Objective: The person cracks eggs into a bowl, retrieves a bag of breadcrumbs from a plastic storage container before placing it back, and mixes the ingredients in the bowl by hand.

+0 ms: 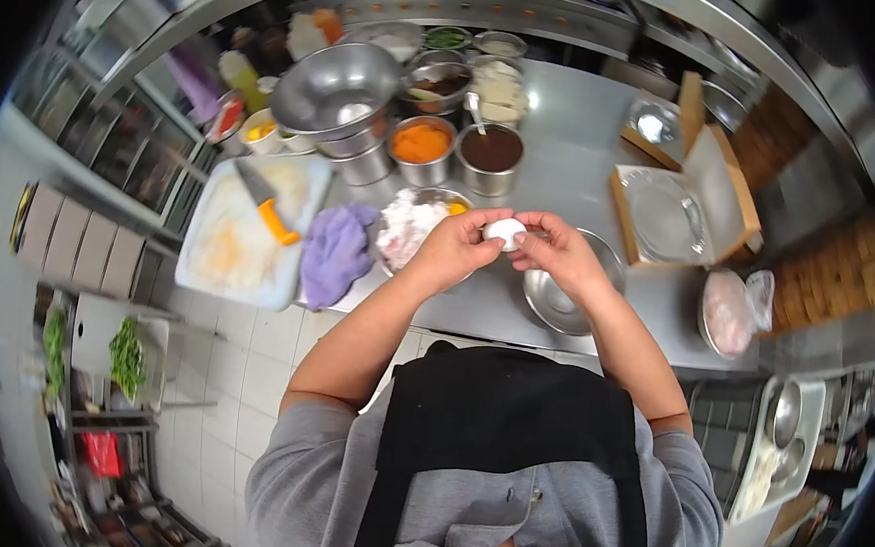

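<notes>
A white egg point(505, 234) is held between my two hands, over the space between two metal bowls. My left hand point(459, 245) pinches it from the left with thumb and fingers. From the right, my right hand point(559, 251) grips it too. Below and left of my left hand is a bowl with white and pinkish food point(407, 224) and a bit of yellow at its right edge. A shallow metal bowl point(559, 301) lies under my right hand, partly hidden by it.
Behind stand tins of orange food point(422, 142) and dark sauce point(491, 149), plus a large steel bowl point(336, 92). An orange-handled knife point(266, 203) lies on the cutting board point(212, 280), beside a purple cloth point(334, 257). Right are an open box point(632, 230) and bagged meat point(728, 311).
</notes>
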